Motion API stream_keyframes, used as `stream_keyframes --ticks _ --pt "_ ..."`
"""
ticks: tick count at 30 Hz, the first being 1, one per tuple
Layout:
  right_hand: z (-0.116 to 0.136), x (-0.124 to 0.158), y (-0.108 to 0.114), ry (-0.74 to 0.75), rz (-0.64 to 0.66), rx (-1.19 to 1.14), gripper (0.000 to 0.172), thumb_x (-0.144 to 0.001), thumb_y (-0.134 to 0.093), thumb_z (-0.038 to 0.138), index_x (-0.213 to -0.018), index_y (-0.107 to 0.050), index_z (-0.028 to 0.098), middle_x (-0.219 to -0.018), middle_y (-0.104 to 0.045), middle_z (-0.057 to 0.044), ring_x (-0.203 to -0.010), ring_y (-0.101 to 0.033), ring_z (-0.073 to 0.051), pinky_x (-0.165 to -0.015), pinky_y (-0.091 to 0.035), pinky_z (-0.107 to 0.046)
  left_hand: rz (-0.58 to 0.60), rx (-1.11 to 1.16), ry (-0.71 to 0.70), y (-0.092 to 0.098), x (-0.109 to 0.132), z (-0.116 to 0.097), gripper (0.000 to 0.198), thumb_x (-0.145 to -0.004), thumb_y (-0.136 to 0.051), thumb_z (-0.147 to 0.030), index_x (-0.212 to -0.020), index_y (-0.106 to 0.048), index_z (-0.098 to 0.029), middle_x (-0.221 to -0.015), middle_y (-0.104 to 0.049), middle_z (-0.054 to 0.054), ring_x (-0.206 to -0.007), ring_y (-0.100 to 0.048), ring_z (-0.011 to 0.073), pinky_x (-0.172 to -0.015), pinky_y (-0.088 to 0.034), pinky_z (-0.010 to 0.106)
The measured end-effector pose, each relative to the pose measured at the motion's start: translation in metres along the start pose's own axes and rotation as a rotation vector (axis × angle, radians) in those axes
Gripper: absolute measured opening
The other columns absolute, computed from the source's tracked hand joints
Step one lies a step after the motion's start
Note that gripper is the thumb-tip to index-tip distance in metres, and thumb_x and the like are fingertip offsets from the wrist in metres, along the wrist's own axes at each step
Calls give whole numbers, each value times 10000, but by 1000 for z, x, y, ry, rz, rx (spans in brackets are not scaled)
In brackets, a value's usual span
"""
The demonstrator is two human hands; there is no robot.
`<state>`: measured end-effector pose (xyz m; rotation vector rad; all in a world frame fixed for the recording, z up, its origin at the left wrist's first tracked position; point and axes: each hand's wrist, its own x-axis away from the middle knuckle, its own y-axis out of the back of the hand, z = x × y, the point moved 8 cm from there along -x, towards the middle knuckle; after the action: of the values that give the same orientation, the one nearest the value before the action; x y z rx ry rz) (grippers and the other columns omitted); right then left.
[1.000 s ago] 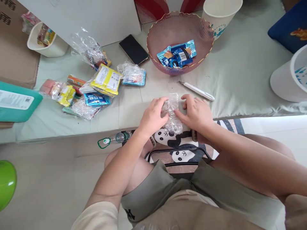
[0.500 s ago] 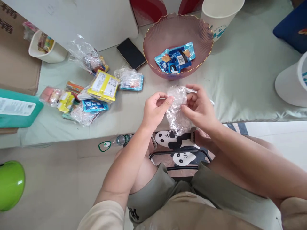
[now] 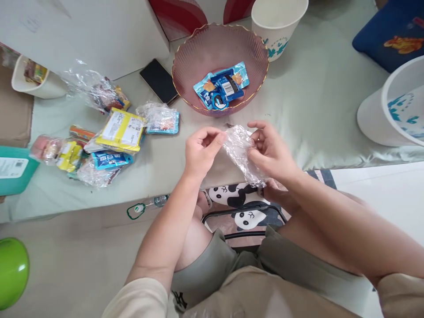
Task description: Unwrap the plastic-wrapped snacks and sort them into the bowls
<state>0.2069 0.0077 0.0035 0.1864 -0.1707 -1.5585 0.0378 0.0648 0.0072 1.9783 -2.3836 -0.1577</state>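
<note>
Between my hands, just above the front edge of the cloth-covered table, is a crumpled clear plastic bag. My left hand pinches its upper left corner between thumb and fingers. My right hand is closed on its right side, thumb on top; the bag's lower end hangs down past the table edge. Beyond my hands stands a pink ribbed glass bowl with a gold wavy rim. Inside it lie several blue snack packets.
Left of the bowl are a black phone and a pile of wrapped snacks with a yellow packet. A white paper cup stands behind the bowl, another cup at right. Below are a plastic bottle and a green bin.
The view has shifted, so the table things appear further left. My left hand has moved to the bag's corner, and the bag is now stretched slantwise between both hands.
</note>
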Motion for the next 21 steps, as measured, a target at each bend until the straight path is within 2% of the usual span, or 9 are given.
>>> stream_keyframes --ticks 3,4,6,8,10,12,15,18,21 --pt "-2 0 4 -30 -32 -4 504 -787 -520 164 -1279 -439 237 -879 -496 16 -626 -484 -111 -546 -435 -263 -63 94 58 6 -1 3 434 -804 -738 -647 -836 -586 -242 -756 -597 -10 -667 -579 115 -627 -503 259" --pt "-2 0 5 -27 -48 -8 485 -806 -516 168 -1280 -442 242 -886 -496 12 -639 -503 -116 -553 -445 -265 -27 127 89 2 -1 4 450 -807 -712 -676 -881 -581 -252 -808 -615 -1 -721 -614 128 -653 -520 267" --pt "3 1 6 8 -67 -8 447 -850 -510 191 -1288 -441 249 -904 -508 0 -683 -548 -131 -585 -478 -275 139 185 179 -16 5 7 468 -797 -701 -684 -963 -592 -261 -898 -659 22 -829 -670 165 -700 -548 295" --pt "10 3 7 66 -80 23 415 -885 -516 217 -1293 -447 251 -919 -531 -8 -711 -570 -141 -619 -503 -289 303 219 290 -35 14 11 418 -768 -750 -590 -962 -626 -241 -872 -683 30 -815 -680 180 -689 -548 305" --pt "13 3 9 106 -112 50 394 -907 -545 244 -1293 -464 252 -916 -554 -11 -710 -570 -142 -627 -509 -294 326 227 357 -42 19 15 276 -734 -777 -415 -876 -656 -212 -780 -679 17 -717 -643 151 -644 -520 282" --pt "11 2 13 91 -153 14 409 -913 -600 287 -1303 -481 255 -936 -583 -17 -704 -572 -137 -616 -508 -289 236 223 342 -37 18 16 146 -710 -750 -275 -803 -667 -198 -723 -670 -3 -642 -589 110 -609 -482 248" --pt "2 -2 9 -4 -99 -114 431 -857 -716 388 -1234 -562 245 -963 -637 -28 -717 -588 -137 -631 -522 -288 160 242 264 -28 13 11 128 -721 -747 -250 -814 -673 -203 -721 -679 -24 -623 -578 88 -614 -476 226" --pt "0 -3 0 -63 20 -146 285 -846 -723 428 -1019 -665 208 -891 -691 -34 -765 -620 -162 -685 -535 -311 270 235 261 -31 15 7 290 -733 -809 -333 -970 -705 -201 -865 -751 3 -733 -661 120 -706 -532 247" --pt "5 -1 -1 -34 27 -96 205 -876 -673 393 -942 -690 199 -887 -725 -36 -806 -641 -177 -721 -525 -327 416 123 260 -39 21 5 332 -770 -807 -395 -1015 -745 -180 -924 -775 36 -806 -691 159 -744 -550 270"
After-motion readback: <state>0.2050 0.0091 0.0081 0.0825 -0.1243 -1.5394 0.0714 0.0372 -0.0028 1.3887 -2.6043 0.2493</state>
